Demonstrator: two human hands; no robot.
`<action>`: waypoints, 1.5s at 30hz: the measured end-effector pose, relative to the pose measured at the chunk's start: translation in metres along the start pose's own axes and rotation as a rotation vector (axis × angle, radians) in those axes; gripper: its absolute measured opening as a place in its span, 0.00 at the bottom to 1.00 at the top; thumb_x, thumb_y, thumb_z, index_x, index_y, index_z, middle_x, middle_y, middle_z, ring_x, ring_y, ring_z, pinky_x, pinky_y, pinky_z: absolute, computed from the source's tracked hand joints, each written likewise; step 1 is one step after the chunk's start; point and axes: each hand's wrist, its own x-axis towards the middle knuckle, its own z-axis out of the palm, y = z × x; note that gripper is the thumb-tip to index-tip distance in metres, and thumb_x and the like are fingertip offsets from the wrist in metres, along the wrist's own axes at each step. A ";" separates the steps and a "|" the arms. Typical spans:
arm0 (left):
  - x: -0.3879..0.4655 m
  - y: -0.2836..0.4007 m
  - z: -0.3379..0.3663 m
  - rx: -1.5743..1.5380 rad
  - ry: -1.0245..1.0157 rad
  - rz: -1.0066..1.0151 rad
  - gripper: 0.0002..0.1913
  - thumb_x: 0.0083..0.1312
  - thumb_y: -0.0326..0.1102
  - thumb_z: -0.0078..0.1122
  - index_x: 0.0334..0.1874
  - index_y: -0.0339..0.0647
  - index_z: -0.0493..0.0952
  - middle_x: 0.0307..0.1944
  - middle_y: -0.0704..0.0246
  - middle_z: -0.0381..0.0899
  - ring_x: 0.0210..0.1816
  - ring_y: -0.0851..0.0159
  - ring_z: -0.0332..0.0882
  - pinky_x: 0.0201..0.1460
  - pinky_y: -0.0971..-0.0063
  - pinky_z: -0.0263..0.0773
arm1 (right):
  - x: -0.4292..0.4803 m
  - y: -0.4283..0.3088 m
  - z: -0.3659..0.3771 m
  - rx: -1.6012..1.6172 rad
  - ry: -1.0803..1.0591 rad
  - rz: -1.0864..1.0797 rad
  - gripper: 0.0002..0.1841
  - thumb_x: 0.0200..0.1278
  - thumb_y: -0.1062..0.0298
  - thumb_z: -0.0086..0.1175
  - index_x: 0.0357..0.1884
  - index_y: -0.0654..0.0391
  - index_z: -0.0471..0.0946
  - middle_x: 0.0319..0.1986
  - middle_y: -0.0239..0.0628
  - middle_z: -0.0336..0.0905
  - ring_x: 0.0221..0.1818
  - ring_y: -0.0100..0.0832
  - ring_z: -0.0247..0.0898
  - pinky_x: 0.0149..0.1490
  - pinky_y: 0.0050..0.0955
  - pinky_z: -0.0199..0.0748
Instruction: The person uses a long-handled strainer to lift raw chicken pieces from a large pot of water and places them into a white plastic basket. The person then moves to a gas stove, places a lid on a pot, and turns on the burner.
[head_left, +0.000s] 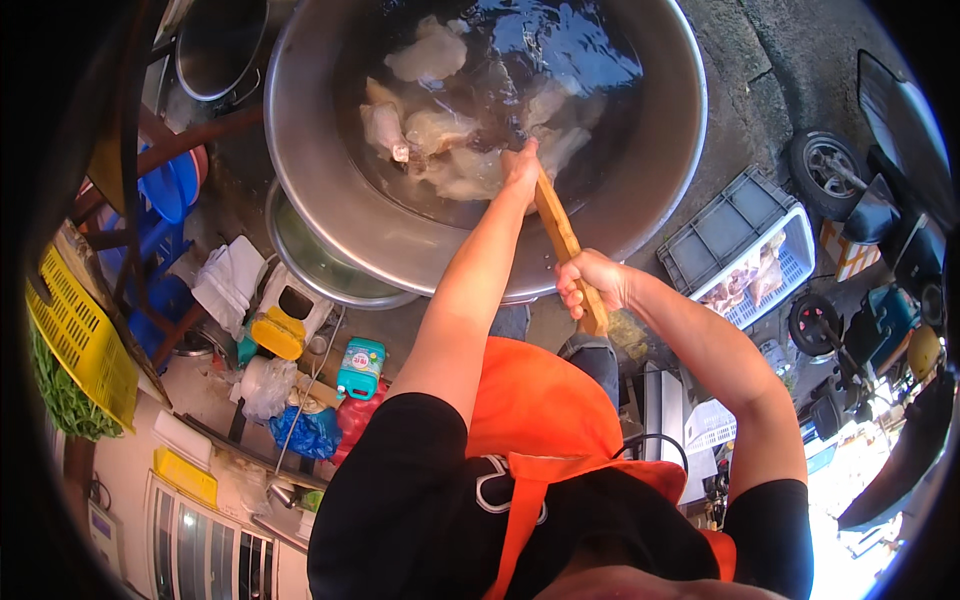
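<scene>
Before me stands a large stainless steel pot of dark, cloudy water. Pale pieces of meat lie in it, one showing a cut bone end. A wooden pole slants down into the water, its lower end hidden below the surface. My left hand grips the pole low, just over the water. Higher up, near the top end of the pole, my right hand is closed around it above the pot's near rim. An orange apron covers my front.
A metal basin of greenish liquid sits partly under the pot's left side. On the right are a grey crate, a white crate holding meat, and a wheel. A teal jug and a yellow basket are at left.
</scene>
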 end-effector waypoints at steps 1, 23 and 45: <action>-0.016 0.003 0.000 -0.042 -0.005 -0.030 0.29 0.61 0.44 0.60 0.52 0.20 0.65 0.48 0.47 0.73 0.48 0.54 0.74 0.51 0.64 0.68 | -0.006 0.004 -0.004 0.030 -0.053 0.020 0.07 0.51 0.78 0.48 0.21 0.57 0.64 0.16 0.34 0.62 0.15 0.28 0.60 0.21 0.33 0.66; 0.025 -0.023 -0.017 -0.464 -0.349 -0.048 0.21 0.58 0.49 0.62 0.44 0.46 0.64 0.28 0.68 0.68 0.19 0.67 0.65 0.19 0.70 0.64 | -0.005 0.008 0.026 -0.404 0.398 -0.166 0.03 0.50 0.79 0.48 0.23 0.65 0.66 0.15 0.38 0.64 0.14 0.30 0.63 0.17 0.35 0.66; 0.041 -0.001 -0.099 0.332 0.177 0.757 0.30 0.51 0.27 0.66 0.57 0.32 0.65 0.50 0.53 0.69 0.51 0.54 0.71 0.54 0.63 0.67 | -0.046 0.001 -0.038 -0.016 -0.163 0.036 0.11 0.51 0.76 0.51 0.33 0.54 0.62 0.20 0.33 0.67 0.16 0.25 0.63 0.23 0.32 0.67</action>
